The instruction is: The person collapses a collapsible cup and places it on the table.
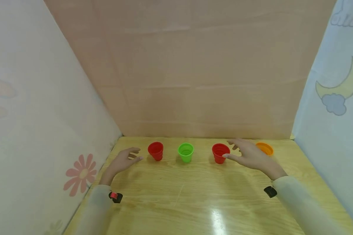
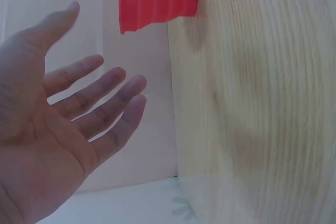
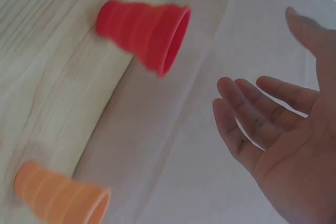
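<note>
Across the wooden table stand a red cup (image 1: 156,151) at left, a green cup (image 1: 186,152), a second red cup (image 1: 220,153) and an orange cup (image 1: 264,148) at right, all upright with ribbed sides. My left hand (image 1: 125,160) hovers beside the left red cup (image 2: 157,1), its fingers apart and holding nothing. My right hand (image 1: 248,154) is held above the table between the second red cup (image 3: 142,32) and the orange cup (image 3: 60,195), which it partly hides in the head view. Its palm holds nothing in the right wrist view.
A beige cloth wall (image 1: 194,71) rises behind the table (image 1: 164,195). White patterned walls close in the left (image 1: 47,98) and right (image 1: 326,137) sides. Each wrist wears a small dark strap device (image 1: 116,197).
</note>
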Tool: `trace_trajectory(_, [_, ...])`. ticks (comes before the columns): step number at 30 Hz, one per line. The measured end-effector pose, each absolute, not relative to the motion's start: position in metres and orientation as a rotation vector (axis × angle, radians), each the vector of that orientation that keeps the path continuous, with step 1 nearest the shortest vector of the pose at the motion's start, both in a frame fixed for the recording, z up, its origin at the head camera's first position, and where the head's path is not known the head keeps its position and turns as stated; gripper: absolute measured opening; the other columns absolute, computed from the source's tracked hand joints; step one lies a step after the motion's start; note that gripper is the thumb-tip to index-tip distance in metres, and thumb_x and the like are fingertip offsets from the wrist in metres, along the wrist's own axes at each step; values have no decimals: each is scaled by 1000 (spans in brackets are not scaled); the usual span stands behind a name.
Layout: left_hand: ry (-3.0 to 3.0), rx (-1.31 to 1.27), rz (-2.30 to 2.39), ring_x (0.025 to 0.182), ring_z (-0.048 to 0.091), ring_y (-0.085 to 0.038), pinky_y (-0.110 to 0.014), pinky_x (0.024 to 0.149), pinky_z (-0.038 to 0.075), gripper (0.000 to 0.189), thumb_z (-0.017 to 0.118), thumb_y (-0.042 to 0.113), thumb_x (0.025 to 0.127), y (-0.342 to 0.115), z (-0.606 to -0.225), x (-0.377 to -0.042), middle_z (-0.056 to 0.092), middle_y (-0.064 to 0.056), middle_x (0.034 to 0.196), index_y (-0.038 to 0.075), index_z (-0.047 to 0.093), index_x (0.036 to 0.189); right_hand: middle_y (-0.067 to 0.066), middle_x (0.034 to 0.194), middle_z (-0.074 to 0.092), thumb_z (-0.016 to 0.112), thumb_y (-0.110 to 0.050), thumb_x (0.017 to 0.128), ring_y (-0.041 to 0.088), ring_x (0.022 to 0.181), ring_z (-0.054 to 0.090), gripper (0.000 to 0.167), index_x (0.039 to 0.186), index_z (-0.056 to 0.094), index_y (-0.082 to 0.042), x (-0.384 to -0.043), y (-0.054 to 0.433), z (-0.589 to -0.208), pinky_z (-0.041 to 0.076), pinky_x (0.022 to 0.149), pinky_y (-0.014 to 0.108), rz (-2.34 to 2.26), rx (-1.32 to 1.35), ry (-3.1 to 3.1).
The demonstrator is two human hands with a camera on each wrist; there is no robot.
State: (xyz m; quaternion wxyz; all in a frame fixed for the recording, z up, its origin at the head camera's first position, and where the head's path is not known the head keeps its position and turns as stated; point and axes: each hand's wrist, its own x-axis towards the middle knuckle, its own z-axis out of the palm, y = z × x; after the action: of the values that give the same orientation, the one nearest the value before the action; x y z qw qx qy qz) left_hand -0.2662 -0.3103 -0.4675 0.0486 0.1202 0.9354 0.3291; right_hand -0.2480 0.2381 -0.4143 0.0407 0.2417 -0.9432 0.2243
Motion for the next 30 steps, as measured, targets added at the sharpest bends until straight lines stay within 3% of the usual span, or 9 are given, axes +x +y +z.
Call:
trace_trajectory(5, [2839, 319, 1066, 125, 67, -42, -53, 99, 60, 58, 65, 40, 104, -306, -471, -265, 60, -25, 148, 3, 55, 148, 20, 137, 68, 76, -43, 96, 30, 108, 70, 69, 145, 56, 1, -253, 204, -411, 62, 93, 53, 837, 806, -2855])
trace_trajectory(13, [2800, 265, 1159, 129, 64, -45, -56, 101, 59, 64, 68, 35, 103, -302, -476, -269, 59, -25, 148, 3, 49, 154, 12, 138, 69, 76, -48, 95, 26, 113, 73, 68, 147, 57, -8, -257, 158, -411, 62, 96, 48, 1077, 857, -2767])
trace_trajectory(22, [2744, 197, 1238, 132, 62, -42, -56, 105, 58, 75, 75, 47, 96, -289, -487, -278, 56, -22, 153, 12, 46, 156, 15, 146, 64, 79, -37, 95, 35, 121, 70, 67, 149, 54, -7, -256, 116, -420, 59, 103, 53, 1357, 883, -2755])
trace_trajectory(30, [2725, 177, 1271, 135, 59, -44, -55, 106, 58, 79, 76, 44, 96, -282, -489, -282, 53, -23, 155, 8, 42, 158, 20, 148, 61, 79, -34, 95, 37, 126, 68, 67, 150, 53, -4, -268, 73, -434, 57, 106, 54, 1485, 910, -2697])
